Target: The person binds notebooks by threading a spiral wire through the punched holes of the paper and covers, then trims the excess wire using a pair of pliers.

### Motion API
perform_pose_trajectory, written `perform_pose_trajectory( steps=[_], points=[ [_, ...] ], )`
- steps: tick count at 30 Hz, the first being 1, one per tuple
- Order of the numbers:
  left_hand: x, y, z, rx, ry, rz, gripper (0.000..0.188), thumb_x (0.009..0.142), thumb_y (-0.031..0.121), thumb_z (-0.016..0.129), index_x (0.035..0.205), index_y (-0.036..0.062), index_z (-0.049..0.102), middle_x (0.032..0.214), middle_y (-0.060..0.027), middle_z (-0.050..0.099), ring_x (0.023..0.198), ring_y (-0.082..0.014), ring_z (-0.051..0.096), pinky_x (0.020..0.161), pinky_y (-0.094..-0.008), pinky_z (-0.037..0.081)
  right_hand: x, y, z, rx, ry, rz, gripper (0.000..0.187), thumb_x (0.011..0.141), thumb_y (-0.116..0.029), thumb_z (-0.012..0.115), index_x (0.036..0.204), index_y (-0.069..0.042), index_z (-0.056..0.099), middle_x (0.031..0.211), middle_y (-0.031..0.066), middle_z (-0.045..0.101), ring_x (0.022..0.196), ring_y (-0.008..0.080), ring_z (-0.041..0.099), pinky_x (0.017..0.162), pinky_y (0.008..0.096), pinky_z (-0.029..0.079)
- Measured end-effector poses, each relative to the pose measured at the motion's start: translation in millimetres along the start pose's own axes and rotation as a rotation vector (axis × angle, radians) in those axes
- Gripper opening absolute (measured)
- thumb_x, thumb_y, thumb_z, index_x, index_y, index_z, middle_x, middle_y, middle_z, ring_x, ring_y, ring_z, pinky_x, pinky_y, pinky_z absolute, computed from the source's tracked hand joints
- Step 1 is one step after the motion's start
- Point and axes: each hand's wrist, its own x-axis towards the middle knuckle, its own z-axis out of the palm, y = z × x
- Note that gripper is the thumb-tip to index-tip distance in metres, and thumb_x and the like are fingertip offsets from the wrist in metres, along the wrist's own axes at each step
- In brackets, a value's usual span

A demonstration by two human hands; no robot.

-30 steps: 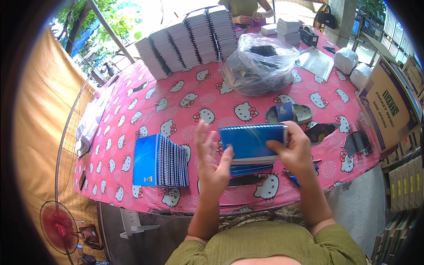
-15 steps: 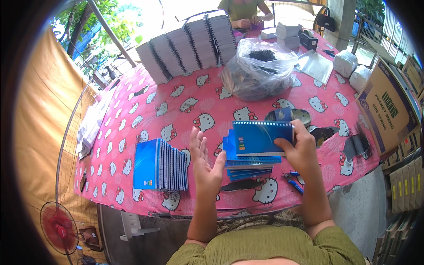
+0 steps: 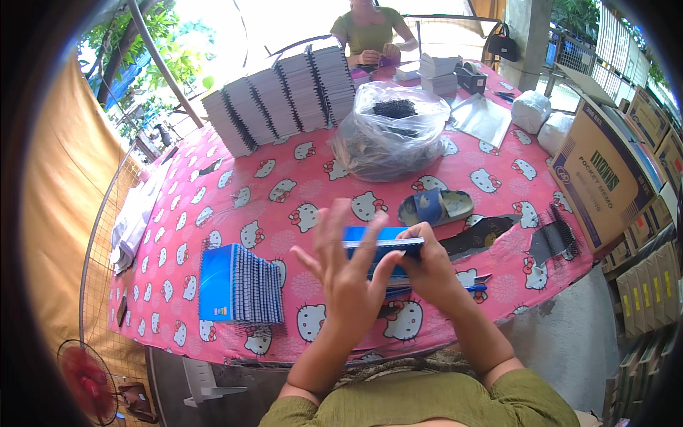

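A clear plastic bag [image 3: 388, 156] with dark contents rests on the worktop [image 3: 277, 213], which has a pink patterned cover. On the near side of this bag, the right hand [image 3: 430, 270] holds a blue notebook [image 3: 390, 233]; its grip is closed on the notebook's right end. The left hand [image 3: 348, 274], also nearer than the bag, has its grip open, with spread, blurred fingers partly before the notebook; whether it touches, I cannot tell. To the near left of the bag stands a stack of blue notebooks [image 3: 219, 281]. A slipper [image 3: 430, 206] lies on the bag's near right side. Tall stacks of spiral-bound pages [image 3: 299, 85] stand left of the bag.
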Motion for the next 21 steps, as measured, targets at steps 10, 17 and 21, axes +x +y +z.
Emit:
perform_pose_trajectory(
  steps=[10,17,21],
  points=[
    [13.2,-0.8,25.4,-0.270,0.018,0.005,0.025,0.075,0.021,0.076,0.099,0.0140,0.072,0.087,0.0021,0.068,0.083,-0.0172,0.057,0.087,-0.0382,0.031,-39.9,156.1,-244.1,-1.264,0.648,0.448,0.033,0.074,-0.020,0.078,0.096,-0.001,0.063,0.099,0.0171,0.059,0.098,0.0335,0.058,0.088,0.0443,0.045],
    [13.6,-11.3,26.0,-0.271,0.029,0.020,0.020,0.070,0.019,0.079,0.088,0.0132,0.072,0.085,0.0023,0.068,0.082,-0.0166,0.056,0.080,-0.0349,0.032,-58.9,181.4,-276.3,-1.084,0.472,0.392,0.022,0.074,-0.015,0.076,0.086,-0.001,0.064,0.088,0.0178,0.062,0.085,0.0354,0.062,0.078,0.0427,0.048],
    [14.8,-17.4,21.7,-0.337,-0.029,-0.016,0.019,0.069,0.016,0.080,0.087,0.0111,0.073,0.086,0.0004,0.069,0.083,-0.0172,0.057,0.082,-0.0327,0.035,-17.1,120.7,-217.4,-0.856,0.394,0.252,0.018,0.076,-0.010,0.073,0.089,-0.002,0.065,0.092,0.0168,0.060,0.088,0.0350,0.061,0.077,0.0433,0.049]
  ],
)
